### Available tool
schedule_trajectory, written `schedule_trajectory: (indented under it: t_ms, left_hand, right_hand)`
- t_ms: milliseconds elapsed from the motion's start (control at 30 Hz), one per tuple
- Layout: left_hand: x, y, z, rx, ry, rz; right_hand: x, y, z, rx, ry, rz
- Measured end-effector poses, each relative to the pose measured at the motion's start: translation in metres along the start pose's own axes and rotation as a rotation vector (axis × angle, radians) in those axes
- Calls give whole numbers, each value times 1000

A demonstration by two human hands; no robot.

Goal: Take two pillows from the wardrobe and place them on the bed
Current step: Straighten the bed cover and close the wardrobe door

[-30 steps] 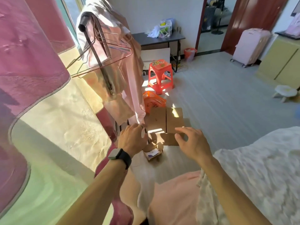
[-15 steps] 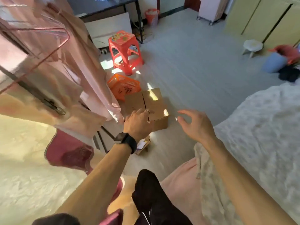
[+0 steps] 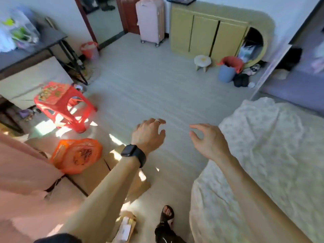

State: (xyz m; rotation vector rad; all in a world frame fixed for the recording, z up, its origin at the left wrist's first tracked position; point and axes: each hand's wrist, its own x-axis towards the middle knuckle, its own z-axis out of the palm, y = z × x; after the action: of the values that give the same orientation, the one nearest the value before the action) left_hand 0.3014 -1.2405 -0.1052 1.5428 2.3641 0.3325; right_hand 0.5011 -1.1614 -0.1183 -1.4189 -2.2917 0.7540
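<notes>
My left hand point(image 3: 149, 135), with a black watch on the wrist and a ring on one finger, hangs over the floor with curled fingers that hold nothing. My right hand point(image 3: 207, 139) is beside it, fingers apart and empty. The bed point(image 3: 263, 155) with a pale flowered cover lies to the right, under my right forearm. At the far right stands a wardrobe point(image 3: 301, 81) with an open sliding door and dark shelves inside. No pillow can be made out.
A yellow-green cabinet point(image 3: 206, 30) and a pink suitcase point(image 3: 150, 20) stand at the back wall. A red stool point(image 3: 61, 102), an orange basket point(image 3: 77, 155) and cardboard boxes point(image 3: 98, 172) crowd the left. A small white stool point(image 3: 202, 61) and blue bin point(image 3: 227, 72) stand near the cabinet.
The view has swung right, away from the curtain and clothes rack, toward the open floor, cabinet and wardrobe. Both hands stay raised and empty, now over bare floor.
</notes>
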Motion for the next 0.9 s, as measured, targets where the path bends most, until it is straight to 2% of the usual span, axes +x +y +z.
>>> schedule_trajectory:
  t_ms: [233, 433, 733, 900]
  left_hand:
    - [197, 64, -37, 19, 42, 217]
    - [374, 151, -30, 20, 41, 424]
    - [597, 336, -2, 88, -88, 765]
    - [688, 460, 32, 77, -162, 948]
  right_hand:
    - [155, 47, -72, 25, 210, 125]
    - [276, 119, -120, 31, 340, 266]
    - [406, 241, -217, 13, 535, 582]
    - [461, 320, -273, 0, 633, 675]
